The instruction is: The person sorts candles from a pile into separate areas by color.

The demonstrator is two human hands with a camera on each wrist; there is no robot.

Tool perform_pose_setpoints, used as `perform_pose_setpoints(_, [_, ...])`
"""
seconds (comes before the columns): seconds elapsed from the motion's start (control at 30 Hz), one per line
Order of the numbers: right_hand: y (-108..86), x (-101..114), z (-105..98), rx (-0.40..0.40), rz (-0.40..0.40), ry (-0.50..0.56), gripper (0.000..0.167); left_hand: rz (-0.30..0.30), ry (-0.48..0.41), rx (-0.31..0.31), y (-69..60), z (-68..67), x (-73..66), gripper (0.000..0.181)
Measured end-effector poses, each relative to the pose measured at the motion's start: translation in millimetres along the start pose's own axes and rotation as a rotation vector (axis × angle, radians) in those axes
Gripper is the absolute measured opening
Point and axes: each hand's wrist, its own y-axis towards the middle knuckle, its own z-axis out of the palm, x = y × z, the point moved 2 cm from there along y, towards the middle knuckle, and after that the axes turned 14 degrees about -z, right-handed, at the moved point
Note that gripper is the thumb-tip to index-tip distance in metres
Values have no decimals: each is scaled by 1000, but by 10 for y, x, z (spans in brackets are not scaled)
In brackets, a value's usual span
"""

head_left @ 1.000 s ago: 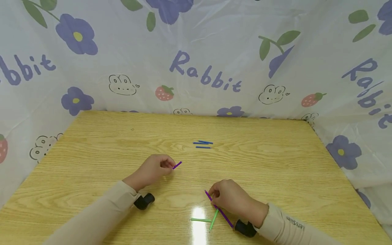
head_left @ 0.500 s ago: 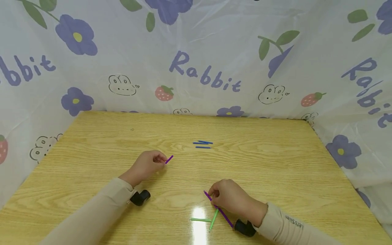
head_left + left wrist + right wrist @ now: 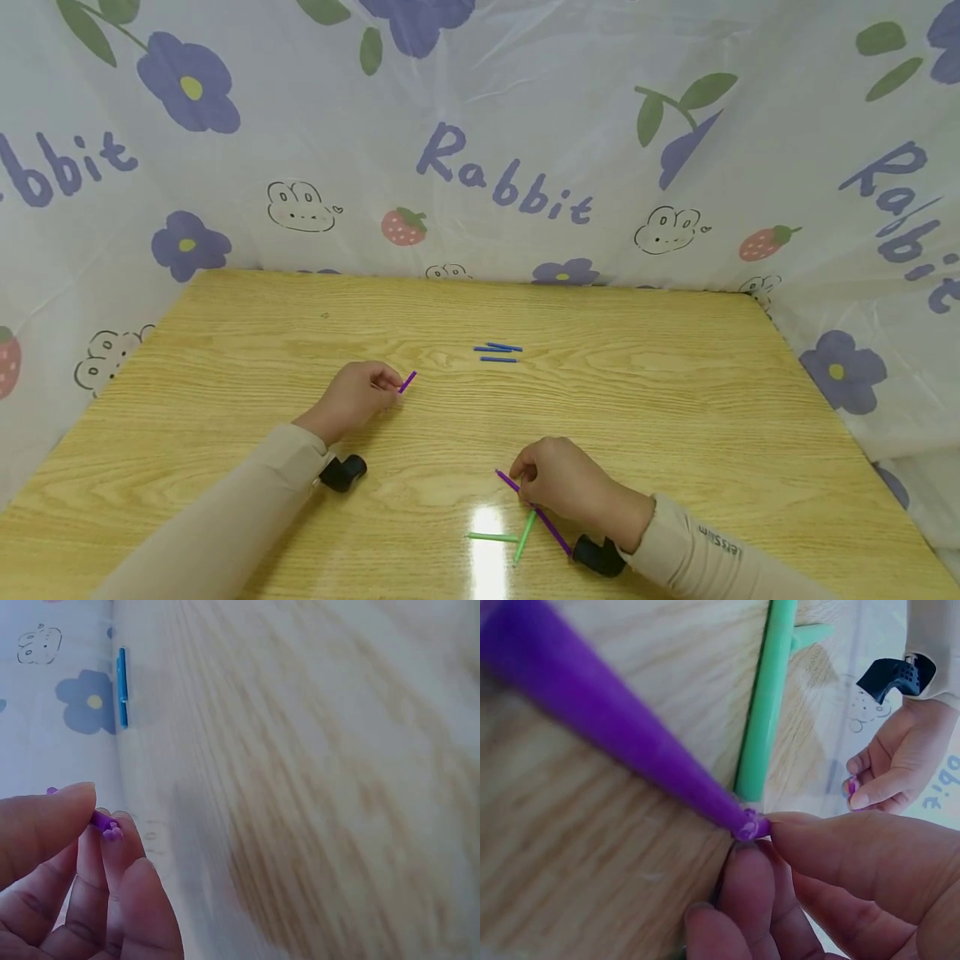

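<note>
My left hand (image 3: 362, 398) pinches a short purple stick (image 3: 407, 382) between thumb and fingers, above the left-middle of the table; the left wrist view shows the end of that purple stick (image 3: 107, 823) poking past the thumb. At the lower right, my right hand (image 3: 573, 483) pinches a purple stick (image 3: 507, 480) whose lower end meets a second purple stick (image 3: 553, 532) slanting toward the wrist. Beside that meeting point is the top of a green stick (image 3: 526, 537), and another green stick (image 3: 492, 537) lies nearly level, its right end at the slanted one.
Several blue sticks (image 3: 498, 360) lie together on the wooden table (image 3: 645, 375) farther back. A white curtain (image 3: 510, 108) with flowers, rabbits and lettering hangs behind the table and at both sides. A bright reflection shows around the level green stick.
My left hand has moved left and slightly away, carrying its purple stick. Under the right hand, the upper purple stick has tilted a little flatter; that hand has barely moved.
</note>
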Motion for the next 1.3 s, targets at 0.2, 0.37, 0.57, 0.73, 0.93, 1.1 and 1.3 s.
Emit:
perform_pose_setpoints(0.2, [7,9,-1,0,-9,-25,18,-42,26,-2,45,-19,6,16])
perform_pose_setpoints(0.37, [6,23,1,-3,-14,-24,20,-56,26,9,51,-17,1,15])
perform_pose_setpoints(0.57, [9,27,9,-5,-17,-26,21,-60,34,-6,86,-9,-1,14])
perform_pose_setpoints(0.73, [12,26,10,-3,-13,-28,21,-47,50,-14,132,-7,3,13])
perform_pose_setpoints(0.93, [18,30,10,-1,-14,-24,20,-51,75,-23,150,-28,6,16])
perform_pose_setpoints(1.1, [17,28,11,4,-25,-32,20,-71,88,-31,144,-40,8,18])
perform_pose_setpoints(1.3, [10,19,5,9,-41,-34,23,-84,94,-36,125,-38,-18,15])
